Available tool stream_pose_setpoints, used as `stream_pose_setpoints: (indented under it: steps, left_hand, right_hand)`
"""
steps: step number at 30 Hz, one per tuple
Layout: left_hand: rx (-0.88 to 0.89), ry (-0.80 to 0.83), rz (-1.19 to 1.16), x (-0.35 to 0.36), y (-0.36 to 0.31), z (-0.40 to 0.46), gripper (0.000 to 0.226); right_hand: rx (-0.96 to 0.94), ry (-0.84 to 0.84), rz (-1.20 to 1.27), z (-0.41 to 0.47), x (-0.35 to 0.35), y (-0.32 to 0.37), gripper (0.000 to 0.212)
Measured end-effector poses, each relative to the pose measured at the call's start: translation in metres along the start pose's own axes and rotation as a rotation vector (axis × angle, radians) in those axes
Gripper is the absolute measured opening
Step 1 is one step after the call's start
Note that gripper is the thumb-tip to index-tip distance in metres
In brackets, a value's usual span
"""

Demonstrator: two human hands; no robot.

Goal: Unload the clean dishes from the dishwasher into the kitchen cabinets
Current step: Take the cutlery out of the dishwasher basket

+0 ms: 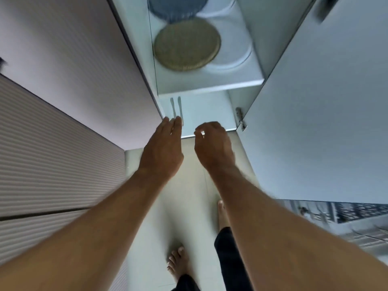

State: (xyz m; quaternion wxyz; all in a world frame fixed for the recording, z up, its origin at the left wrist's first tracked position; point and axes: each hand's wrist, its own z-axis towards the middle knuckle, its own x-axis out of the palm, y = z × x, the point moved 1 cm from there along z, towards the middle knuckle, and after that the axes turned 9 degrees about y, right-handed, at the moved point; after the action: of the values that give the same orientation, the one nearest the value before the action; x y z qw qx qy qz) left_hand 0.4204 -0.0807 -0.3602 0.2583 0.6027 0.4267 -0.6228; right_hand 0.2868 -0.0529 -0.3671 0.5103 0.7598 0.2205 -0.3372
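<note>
A person reaches both bare arms into an open cabinet (210, 85), its door (315, 101) swung out to the right. The left hand (161, 152) is flat, grip wide with fingers straight, its fingertips (177, 121) at two pieces of cutlery (176, 108) lying side by side on the lower shelf (205, 110); whether they touch is hard to tell. The right hand (213, 145) hovers at the shelf's front edge, fingers loosely curled, holding nothing visible. On the shelf above lie a tan round plate (186, 45), a blue dish (178, 7) behind it and what may be a clear dish (235, 53) beside them. Bare feet (178, 261) stand on the pale floor (151, 227) below.
</note>
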Motion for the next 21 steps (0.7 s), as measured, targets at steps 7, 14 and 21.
stream_pose_setpoints:
  steps: [7, 14, 21]
  left_hand:
    - [0.015, 0.014, 0.021, -0.169, -0.053, -0.049, 0.068]
    - [-0.060, 0.031, -0.167, -0.274, -0.113, -0.102, 0.070]
    - [0.073, 0.079, -0.138, -0.303, -0.141, -0.151, 0.063]
  right_hand:
    - [0.034, -0.060, 0.065, -0.089, -0.136, 0.075, 0.020]
    - [0.096, -0.089, 0.065, -0.164, -0.223, 0.121, 0.021]
    - [0.165, -0.067, 0.036, -0.233, -0.272, 0.122, 0.022]
